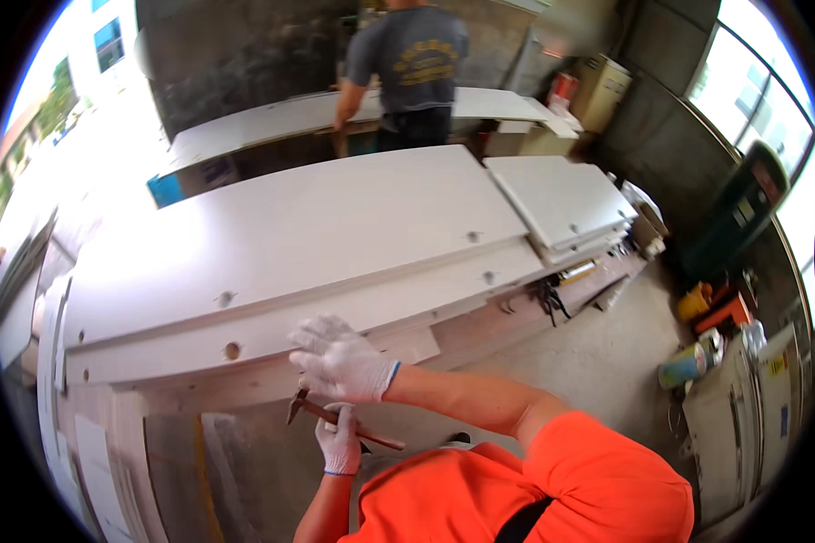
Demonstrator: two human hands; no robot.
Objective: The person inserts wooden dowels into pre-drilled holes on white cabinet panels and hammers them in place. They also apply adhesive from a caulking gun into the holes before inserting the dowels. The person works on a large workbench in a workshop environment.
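Note:
My left hand (340, 440), in a white knitted glove, is closed round the wooden handle of a hammer (377, 438). Its dark metal head points left, below the edge of the worktable. Just above it is my right hand (342, 360), gloved the same way, with fingers spread and nothing in them. It hovers at the near edge of a stack of white panels; whether it touches them I cannot tell. The upper panel (290, 213) sits set back on a lower panel (167, 355), and both show round drilled holes near their front edges.
Smaller white panels (566, 195) are stacked to the right, with black tools (550, 297) beneath. Behind, a person in a grey shirt (412, 63) stands at another long white board (244, 136). Spray can (684, 365) and leaning boards (729, 425) line the right side.

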